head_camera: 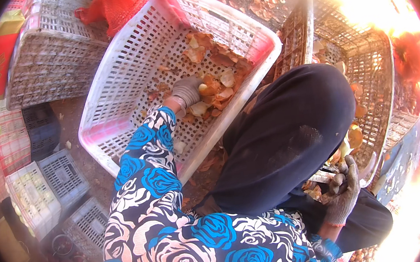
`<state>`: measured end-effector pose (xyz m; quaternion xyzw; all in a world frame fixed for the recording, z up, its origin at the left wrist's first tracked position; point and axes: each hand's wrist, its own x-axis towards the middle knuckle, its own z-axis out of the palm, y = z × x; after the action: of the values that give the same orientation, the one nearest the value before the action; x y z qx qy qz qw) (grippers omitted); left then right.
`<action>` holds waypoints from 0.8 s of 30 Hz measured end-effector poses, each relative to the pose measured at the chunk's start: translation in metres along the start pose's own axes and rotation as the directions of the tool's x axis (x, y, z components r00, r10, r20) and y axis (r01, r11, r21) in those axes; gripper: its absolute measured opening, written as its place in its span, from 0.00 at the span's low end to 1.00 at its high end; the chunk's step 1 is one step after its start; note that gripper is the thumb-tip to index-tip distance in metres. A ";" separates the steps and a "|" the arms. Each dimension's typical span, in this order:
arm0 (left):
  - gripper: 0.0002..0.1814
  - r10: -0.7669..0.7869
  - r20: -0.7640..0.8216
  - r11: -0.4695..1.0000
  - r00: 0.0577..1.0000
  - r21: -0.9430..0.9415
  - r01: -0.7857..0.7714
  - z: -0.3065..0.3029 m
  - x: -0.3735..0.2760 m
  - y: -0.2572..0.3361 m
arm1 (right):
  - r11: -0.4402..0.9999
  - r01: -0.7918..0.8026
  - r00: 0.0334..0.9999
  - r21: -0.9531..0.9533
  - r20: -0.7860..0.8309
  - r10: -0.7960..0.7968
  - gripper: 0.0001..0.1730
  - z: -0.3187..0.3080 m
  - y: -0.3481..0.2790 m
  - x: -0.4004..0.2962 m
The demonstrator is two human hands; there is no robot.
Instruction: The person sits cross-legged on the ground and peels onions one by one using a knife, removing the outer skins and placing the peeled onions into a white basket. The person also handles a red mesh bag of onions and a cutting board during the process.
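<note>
My left hand point(187, 91), in a grey knit glove, reaches down into a white plastic crate point(111, 80) with perforated walls and pink-stained corners. Its fingers touch a heap of papery onion skins point(216, 91) on the crate's floor. The fingertips are partly hidden, so I cannot tell whether they grip anything. Low on the right, past my bent knee, my gloved right hand point(343, 193) has one finger raised and the others curled. Beside those fingers lies a pale, flat object point(321, 177), too unclear to name. Whether the hand holds it is not visible.
To the right, a dirty plastic crate point(377, 112) holds onion pieces and skins. A red mesh sack point(129, 4) hangs over the white crate's far corner. A grimy crate point(55, 67) stands at upper left, with more crates point(63, 173) below. Loose skins point(267, 4) litter the ground.
</note>
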<state>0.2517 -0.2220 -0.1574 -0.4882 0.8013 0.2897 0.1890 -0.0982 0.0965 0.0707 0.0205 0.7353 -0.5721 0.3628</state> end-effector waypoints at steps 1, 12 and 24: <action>0.28 -0.122 -0.002 0.987 0.992 -0.103 0.121 -0.004 -0.010 0.002 | 1.000 0.000 1.000 0.004 -0.004 0.000 0.28 0.001 0.001 0.000; 0.31 -0.072 -0.455 0.355 0.888 -0.843 -0.404 -0.211 -0.043 0.125 | 0.996 0.069 0.992 -0.064 0.110 -0.062 0.25 -0.008 -0.002 0.003; 0.15 0.577 -0.729 0.544 0.369 0.006 -0.839 -0.266 0.009 0.280 | 0.998 -0.005 0.999 0.059 0.051 0.002 0.24 0.009 -0.005 -0.003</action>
<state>-0.0073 -0.3011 0.1176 -0.1783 0.8719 0.2956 -0.3472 -0.0938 0.0882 0.0751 0.0181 0.7087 -0.5930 0.3816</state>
